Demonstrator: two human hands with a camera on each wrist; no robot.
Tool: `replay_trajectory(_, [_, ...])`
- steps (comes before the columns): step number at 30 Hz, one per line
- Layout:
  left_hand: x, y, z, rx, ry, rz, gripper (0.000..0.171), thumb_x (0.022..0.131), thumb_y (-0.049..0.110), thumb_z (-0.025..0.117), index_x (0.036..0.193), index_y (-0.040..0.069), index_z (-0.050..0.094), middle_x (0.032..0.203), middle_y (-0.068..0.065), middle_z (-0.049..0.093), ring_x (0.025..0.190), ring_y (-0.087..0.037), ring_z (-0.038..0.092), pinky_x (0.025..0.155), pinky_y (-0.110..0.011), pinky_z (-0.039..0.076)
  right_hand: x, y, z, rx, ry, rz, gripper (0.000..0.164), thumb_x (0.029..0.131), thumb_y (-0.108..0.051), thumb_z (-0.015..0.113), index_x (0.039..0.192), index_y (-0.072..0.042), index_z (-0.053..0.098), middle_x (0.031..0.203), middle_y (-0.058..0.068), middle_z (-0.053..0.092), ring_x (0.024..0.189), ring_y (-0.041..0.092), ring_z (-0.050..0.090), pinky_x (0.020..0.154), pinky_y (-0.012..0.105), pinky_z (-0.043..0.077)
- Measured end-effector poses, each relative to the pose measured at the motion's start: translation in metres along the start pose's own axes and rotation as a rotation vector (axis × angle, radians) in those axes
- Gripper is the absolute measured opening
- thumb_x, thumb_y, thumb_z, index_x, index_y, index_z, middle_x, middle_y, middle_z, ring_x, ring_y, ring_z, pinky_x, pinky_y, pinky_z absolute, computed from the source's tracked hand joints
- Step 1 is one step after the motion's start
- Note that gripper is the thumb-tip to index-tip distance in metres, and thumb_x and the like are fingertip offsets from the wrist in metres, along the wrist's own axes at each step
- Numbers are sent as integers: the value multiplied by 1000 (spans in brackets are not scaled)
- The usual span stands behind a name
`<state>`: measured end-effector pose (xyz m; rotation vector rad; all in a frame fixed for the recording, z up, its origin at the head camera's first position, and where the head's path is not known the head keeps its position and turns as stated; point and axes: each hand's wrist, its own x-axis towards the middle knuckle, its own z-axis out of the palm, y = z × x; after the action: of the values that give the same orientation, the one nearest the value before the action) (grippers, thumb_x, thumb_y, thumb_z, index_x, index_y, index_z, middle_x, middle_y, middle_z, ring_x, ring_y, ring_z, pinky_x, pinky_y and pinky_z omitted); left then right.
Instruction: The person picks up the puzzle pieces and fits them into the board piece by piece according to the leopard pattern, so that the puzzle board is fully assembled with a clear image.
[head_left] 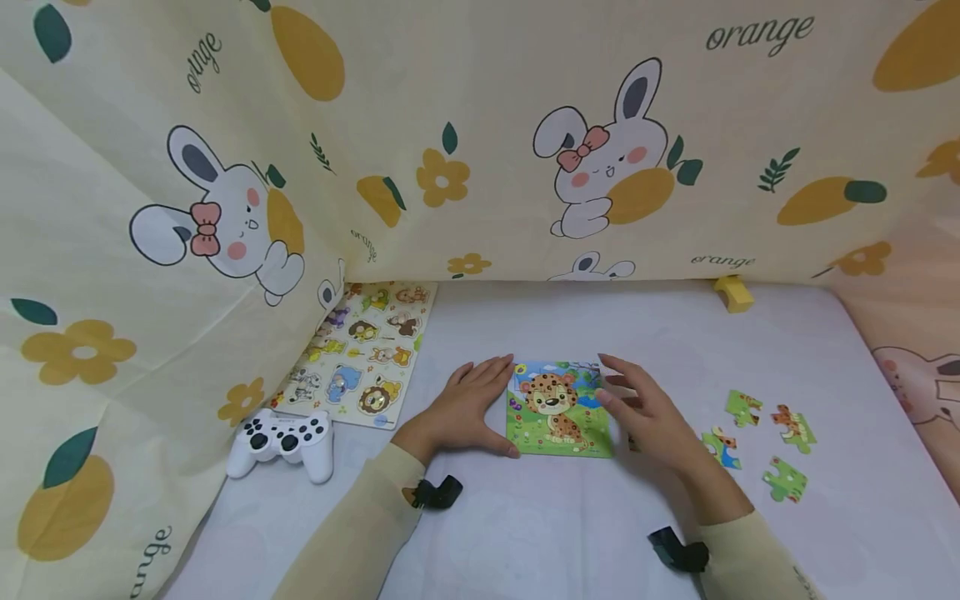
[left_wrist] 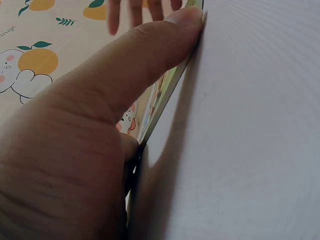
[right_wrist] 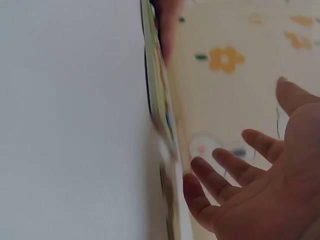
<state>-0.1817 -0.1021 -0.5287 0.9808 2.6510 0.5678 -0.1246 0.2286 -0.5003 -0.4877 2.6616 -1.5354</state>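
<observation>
White-covered bench [head_left: 525,533] bounded far by a cream fabric hanging printed with rabbits and oranges [head_left: 480,100], which also closes in at left and right. White cloth gives working room on the near side and between the square green-and-blue leopard picture panel [head_left: 555,417] and the far hanging. Left flank: white game controller [head_left: 287,432], animal sheet [head_left: 382,354] beyond it. Right flank: four loose green-toned jigsaw pieces [head_left: 786,481]; yellow block [head_left: 737,297] far right. Head view alone gives the panel's face and these neighbours; left wrist view adds the thumb laid against the panel's thin edge; right wrist view, blurred, shows another piece's edge near the panel's. Panel lies flat mid-bench, between both hands. Left hand [head_left: 468,414] spread along its left side, thumb at the near corner, fingertips at the far one. Right hand [head_left: 662,418] just right of it, fingers parted, pinching nothing; thumb contact cannot be told.
</observation>
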Motion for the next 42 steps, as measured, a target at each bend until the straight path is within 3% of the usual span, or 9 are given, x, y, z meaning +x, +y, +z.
replay_trajectory(7, [1, 1, -1, -11, -10, 0, 141, 75, 82, 82, 175, 10, 14, 183, 3, 2, 165, -14, -1, 130, -45, -4, -18, 27, -40, 136, 56, -11, 49, 120, -16, 37, 169, -10, 38, 156, 22, 53, 136, 28, 60, 104, 19, 49])
replay_trajectory(13, [-2, 1, 0, -14, -4, -10, 141, 74, 81, 83, 175, 10, 15, 182, 4, 1, 165, -14, -1, 130, -46, -4, -23, 45, -54, 245, -9, -45, 48, 120, -10, 33, 165, 4, 36, 149, 26, 57, 134, 17, 61, 103, 21, 51])
replay_trajectory(16, [-3, 0, 0, -14, -2, -14, 141, 74, 80, 84, 175, 11, 15, 182, 5, 1, 165, -13, -1, 131, -46, -4, -23, 47, -55, 191, -68, -15, 49, 116, -8, 49, 162, 6, 40, 152, 26, 56, 136, 19, 58, 103, 18, 49])
replay_trajectory(20, [-3, 0, 0, -11, 0, -12, 141, 74, 80, 84, 176, 11, 15, 182, 5, 2, 165, -12, -1, 131, -46, -3, -25, 44, -56, 45, -170, 75, 65, 103, -20, 79, 160, -8, 51, 164, 15, 47, 149, 29, 43, 110, 14, 37])
replay_trajectory(24, [-2, -1, 0, -11, 0, -13, 141, 74, 80, 84, 175, 11, 15, 182, 5, 2, 165, -12, -1, 131, -45, -4, -26, 38, -54, -79, -255, 103, 70, 90, -30, 92, 152, -16, 62, 171, 10, 36, 158, 43, 22, 124, 49, 30])
replay_trajectory(26, [-2, -1, 0, -11, 1, -12, 141, 74, 80, 84, 175, 11, 15, 182, 5, 2, 165, -13, 0, 130, -45, -4, -26, 34, -53, -119, -272, 91, 58, 90, -28, 92, 141, -15, 69, 172, 12, 35, 157, 47, 20, 119, 68, 29])
replay_trajectory(30, [-2, 0, -1, -11, 1, -10, 140, 74, 80, 83, 175, 11, 15, 182, 4, 2, 165, -14, 0, 131, -45, -3, -26, 28, -49, -158, -251, 85, 35, 91, -19, 90, 121, -15, 72, 169, 20, 37, 153, 53, 22, 114, 78, 27])
replay_trajectory(35, [-2, 0, 0, -16, 7, -5, 141, 73, 80, 84, 175, 11, 16, 182, 4, 3, 165, -14, 1, 131, -47, -2, -23, 22, -42, -194, -188, 121, 33, 91, -11, 89, 117, -15, 69, 151, 19, 54, 142, 48, 37, 112, 72, 36])
replay_trajectory(42, [0, -1, 1, -5, -1, -8, 141, 74, 81, 83, 175, 11, 15, 182, 5, 2, 165, -14, 0, 131, -46, -3, -22, 16, -34, -176, -49, 181, 22, 100, -3, 77, 120, -11, 70, 104, 2, 64, 97, 26, 57, 78, 30, 53])
